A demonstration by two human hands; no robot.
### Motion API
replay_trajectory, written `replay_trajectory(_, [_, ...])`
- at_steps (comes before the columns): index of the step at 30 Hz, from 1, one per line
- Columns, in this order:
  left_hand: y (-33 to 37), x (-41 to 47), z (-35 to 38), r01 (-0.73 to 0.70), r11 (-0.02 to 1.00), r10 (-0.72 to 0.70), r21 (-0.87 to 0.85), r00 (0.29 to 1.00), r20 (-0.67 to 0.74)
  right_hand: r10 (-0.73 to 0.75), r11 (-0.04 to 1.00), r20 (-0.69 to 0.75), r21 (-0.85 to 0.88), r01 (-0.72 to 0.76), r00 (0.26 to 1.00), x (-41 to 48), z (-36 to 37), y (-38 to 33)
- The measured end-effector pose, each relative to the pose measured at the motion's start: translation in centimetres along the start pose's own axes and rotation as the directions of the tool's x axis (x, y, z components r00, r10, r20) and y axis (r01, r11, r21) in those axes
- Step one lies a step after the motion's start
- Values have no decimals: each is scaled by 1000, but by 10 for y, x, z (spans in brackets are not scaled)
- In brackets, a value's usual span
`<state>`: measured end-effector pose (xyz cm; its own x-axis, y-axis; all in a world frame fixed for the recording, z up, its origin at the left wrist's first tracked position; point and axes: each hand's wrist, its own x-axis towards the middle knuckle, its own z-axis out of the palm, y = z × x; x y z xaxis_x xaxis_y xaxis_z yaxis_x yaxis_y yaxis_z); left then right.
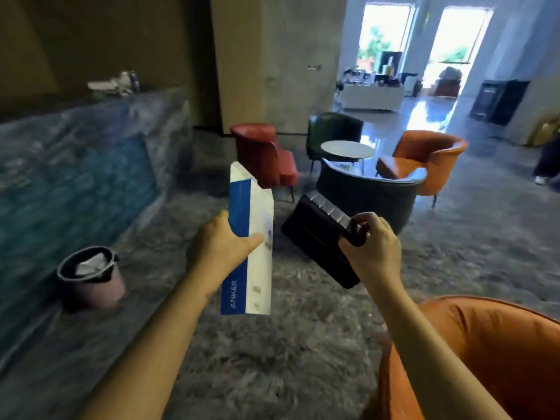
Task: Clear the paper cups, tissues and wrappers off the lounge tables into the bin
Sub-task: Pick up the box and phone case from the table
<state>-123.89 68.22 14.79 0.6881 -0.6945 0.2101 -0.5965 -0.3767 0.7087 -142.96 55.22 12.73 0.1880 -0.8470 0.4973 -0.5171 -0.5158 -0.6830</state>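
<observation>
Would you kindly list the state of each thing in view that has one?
Left hand: closed on the white and blue Anker box, held upright.
Right hand: gripping the black tray, tilted.
Bin: open, standing on the carpet, crumpled paper inside.
Round table: nothing visible on top.

The white and blue box, marked ANKER, stood nearly upright in the air, gripped at its middle. The black tray hung tilted beside it, held by 1 end. The pink bin with its dark liner stood on the grey carpet at the left, with crumpled white paper inside.
</observation>
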Motion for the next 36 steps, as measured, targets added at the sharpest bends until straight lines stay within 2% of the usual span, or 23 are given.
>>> replay_trajectory(5, [-93,41,-63,232,970,-214,72,957,-194,-124,985,219,146,93,968,31,134,-58])
replay_trajectory(10, [-152,89,-102,414,908,-362,67,853,-375,-295,937,342,288,199,892,76,248,-114])
replay_trajectory(15, [-193,142,-128,564,824,-467,45,723,-509,-429,888,448,367,276,784,126,343,-166])
replay_trajectory(19, [-233,186,-147,660,751,-543,15,631,-553,-472,867,527,423,263,707,150,423,-209])
replay_trajectory(23, [-295,238,-165,708,706,-579,-4,574,-580,-492,858,597,455,237,634,163,517,-250])
replay_trajectory(29, [-414,340,-217,750,659,-624,-57,503,-597,-483,858,634,482,180,604,184,673,-332])
replay_trajectory(36, [-518,461,-275,745,653,-675,-135,491,-551,-488,863,679,469,187,548,218,827,-413])
